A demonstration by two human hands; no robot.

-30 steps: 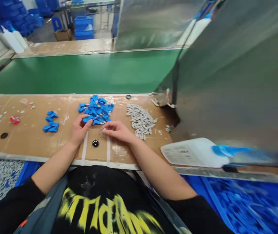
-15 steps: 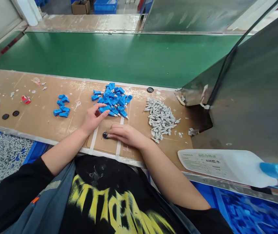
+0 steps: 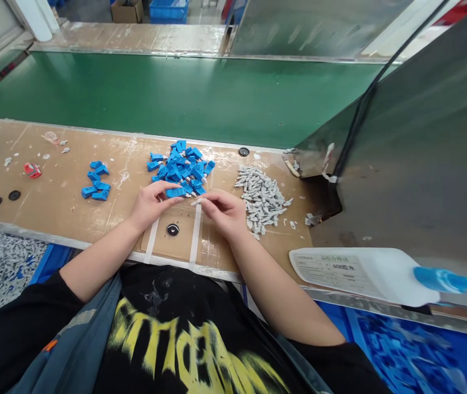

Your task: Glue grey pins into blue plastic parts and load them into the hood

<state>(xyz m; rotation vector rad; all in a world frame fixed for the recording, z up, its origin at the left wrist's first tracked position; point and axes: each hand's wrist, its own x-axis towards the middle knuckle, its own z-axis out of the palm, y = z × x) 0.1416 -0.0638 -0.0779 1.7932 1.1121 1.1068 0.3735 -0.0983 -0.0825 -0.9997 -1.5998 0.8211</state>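
Note:
Between thumb and fingers, my left hand [image 3: 151,203] pinches a blue plastic piece [image 3: 175,192] at the near edge of a heap of blue pieces [image 3: 182,167]. My right hand [image 3: 226,212] pinches a small grey plastic piece [image 3: 196,202], its tip pointing toward the blue one; a small gap lies between them. Right of that hand is a pile of grey pieces [image 3: 263,197]. Below both hands, a round black cap [image 3: 172,230] rests on a cardboard pad [image 3: 167,246] with white strips.
A few blue pieces [image 3: 96,186] and a red piece [image 3: 32,171] lie to the left. Behind the table runs a green conveyor belt [image 3: 168,98]. A metal panel [image 3: 414,164] and a white bottle [image 3: 352,271] stand at right. Bins of grey parts [image 3: 7,273] and blue parts [image 3: 409,350] sit below.
My right hand has lifted away from the black cap and moved up and right with the grey piece. The left hand keeps hold of its blue piece. The view has shifted slightly.

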